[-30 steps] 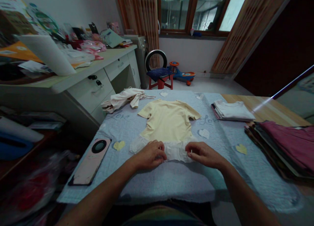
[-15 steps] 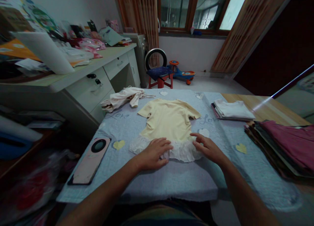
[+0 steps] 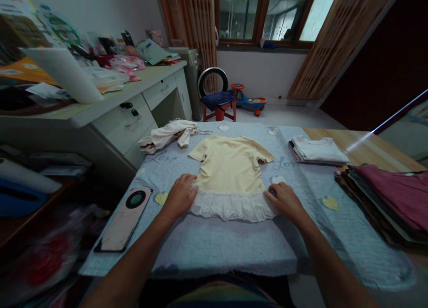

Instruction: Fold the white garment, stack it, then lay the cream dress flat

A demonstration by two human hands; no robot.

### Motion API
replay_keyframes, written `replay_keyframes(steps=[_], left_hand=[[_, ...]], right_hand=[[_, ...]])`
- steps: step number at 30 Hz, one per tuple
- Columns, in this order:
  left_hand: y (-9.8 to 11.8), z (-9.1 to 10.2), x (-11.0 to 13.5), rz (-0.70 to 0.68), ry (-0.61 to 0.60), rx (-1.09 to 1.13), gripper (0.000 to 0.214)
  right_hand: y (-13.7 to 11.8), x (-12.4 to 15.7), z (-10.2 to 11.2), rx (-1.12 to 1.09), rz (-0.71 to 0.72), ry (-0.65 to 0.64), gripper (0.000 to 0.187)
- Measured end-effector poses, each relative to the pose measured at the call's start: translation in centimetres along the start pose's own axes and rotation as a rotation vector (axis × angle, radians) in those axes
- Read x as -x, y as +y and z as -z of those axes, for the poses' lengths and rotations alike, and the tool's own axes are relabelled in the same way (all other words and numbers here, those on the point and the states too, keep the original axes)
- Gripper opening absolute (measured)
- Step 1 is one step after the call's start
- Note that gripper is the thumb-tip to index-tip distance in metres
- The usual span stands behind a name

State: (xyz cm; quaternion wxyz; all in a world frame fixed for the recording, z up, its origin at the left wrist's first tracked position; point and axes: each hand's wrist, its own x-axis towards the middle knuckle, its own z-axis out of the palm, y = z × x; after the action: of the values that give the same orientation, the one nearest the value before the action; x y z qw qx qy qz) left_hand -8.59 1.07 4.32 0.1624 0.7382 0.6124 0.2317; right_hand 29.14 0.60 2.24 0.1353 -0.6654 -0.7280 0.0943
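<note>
A pale yellow short-sleeved top (image 3: pixel 230 170) lies flat and face up, its sleeves spread, in the middle of a blue quilted cover (image 3: pixel 214 250). A gathered white lace ruffle (image 3: pixel 232 206) runs along its hem, nearest the person. The cloth looks thin, light and soft, so it would likely slide and crease easily (the lace may snag, so it seems better not to tug on it). The shoulders or the plain side seams look like the safest places to take hold.

The left hand (image 3: pixel 180 195) rests on the top's left side just above the ruffle, its fingers close together and pointing up the cloth, not pinching. The right hand (image 3: pixel 285 202) lies at the right end of the ruffle, its fingers lightly together and pressing down, also with no pinch.

Beyond the left hand are a yellow cloth heart (image 3: pixel 161 198) and a phone in a pink case (image 3: pixel 123 221). A crumpled cream garment (image 3: pixel 170 133) lies past the top's left shoulder. To the right sit a folded white pile (image 3: pixel 317 149) and a thick stack of folded clothes (image 3: pixel 384 196), with a maroon piece uppermost.
</note>
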Motion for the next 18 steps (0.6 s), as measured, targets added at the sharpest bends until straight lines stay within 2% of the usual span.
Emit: replay_keyframes(steps=[2,5,7,10,13,18], left_hand=[[-1.2,-0.6,0.0,0.092,-0.043,-0.052,0.043],[-1.8,-1.0,0.2,0.182,-0.097,-0.065,0.053],[-1.7,-0.8,0.1,0.236,-0.141,-0.040,0.047],[-1.4,-0.2,-0.6,0.292,-0.187,0.056,0.026],[-1.0,0.4,-1.1,0.308,-0.158,0.272,0.019],[0.2,0.2,-0.5,0.432,-0.111,0.860,0.036]], right_hand=[[-0.1,-0.1,-0.7,0.003,0.006,-0.005,0.028],[-0.5,-0.1,-1.0,-0.067,0.038,0.005,0.023],[-0.8,-0.1,-0.8,-0.176,0.033,-0.006,0.020],[-1.3,0.1,-0.3,-0.403,-0.047,-0.060,0.021],[-1.8,0.5,-0.1,-0.668,-0.156,-0.105,0.027],[-2.4,1.3,-0.4,-1.087,-0.302,-0.132,0.037]])
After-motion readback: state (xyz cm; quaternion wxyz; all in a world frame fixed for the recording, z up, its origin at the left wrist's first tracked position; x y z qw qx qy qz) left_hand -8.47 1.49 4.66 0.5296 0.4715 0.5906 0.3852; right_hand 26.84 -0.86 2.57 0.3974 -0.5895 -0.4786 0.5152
